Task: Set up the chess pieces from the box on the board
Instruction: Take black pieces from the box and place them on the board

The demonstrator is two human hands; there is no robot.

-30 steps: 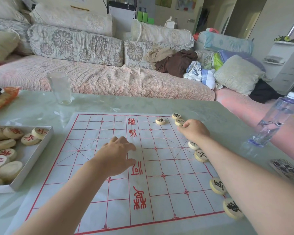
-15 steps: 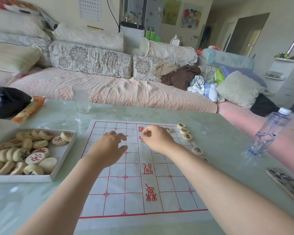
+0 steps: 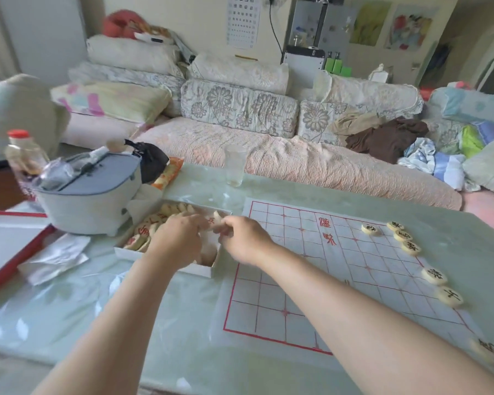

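Note:
A white box (image 3: 166, 263) of round cream chess pieces (image 3: 143, 232) with red characters sits on the table, left of the board. The board (image 3: 311, 280) is a white sheet with a red grid. Several black-character pieces (image 3: 411, 248) stand along its right edge, and one piece (image 3: 370, 229) sits one line in. My left hand (image 3: 177, 242) reaches into the box with its fingers down among the pieces. My right hand (image 3: 244, 242) is at the box's right rim, fingers bent beside a tilted piece (image 3: 216, 220). Motion blur hides whether either hand holds a piece.
A grey-white bag (image 3: 92, 203), a red-capped bottle (image 3: 23, 155), a black bag (image 3: 151, 161) and an orange snack pack (image 3: 169, 173) crowd the table's back left. A glass (image 3: 236, 166) stands behind the box. A red-edged lid (image 3: 12, 252) and tissue (image 3: 57, 258) lie at left.
Both hands have moved left, off the board, to the box. The view has swung left with them. The pieces on the board have stayed in place.

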